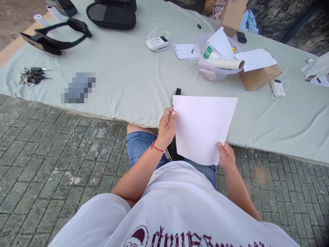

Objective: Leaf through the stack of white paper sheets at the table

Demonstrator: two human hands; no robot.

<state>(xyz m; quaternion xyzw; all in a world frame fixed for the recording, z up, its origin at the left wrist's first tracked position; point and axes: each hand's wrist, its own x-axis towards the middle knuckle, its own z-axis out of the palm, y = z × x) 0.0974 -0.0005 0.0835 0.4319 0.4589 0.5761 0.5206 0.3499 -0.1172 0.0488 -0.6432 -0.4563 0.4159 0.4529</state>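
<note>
A blank white sheet of paper (204, 130) is held up in front of me, over the table's near edge and my lap. My left hand (167, 125) pinches its left edge, thumb on the near face and fingers behind. Lower down, my right hand (226, 156) grips the sheet near its bottom right corner, with the thumb on top. Whether it is one sheet or a few together, I cannot tell. Just past the paper's upper left corner lies a small black object (178, 91), partly hidden.
On the cloth-covered table (123, 79) are a clear plastic tub (216, 74) with papers and a roll, a cardboard box (259, 77), a white corded device (157, 43), a black case (111, 15), a black headset (59, 36), keys (34, 75) and a blurred object (79, 87).
</note>
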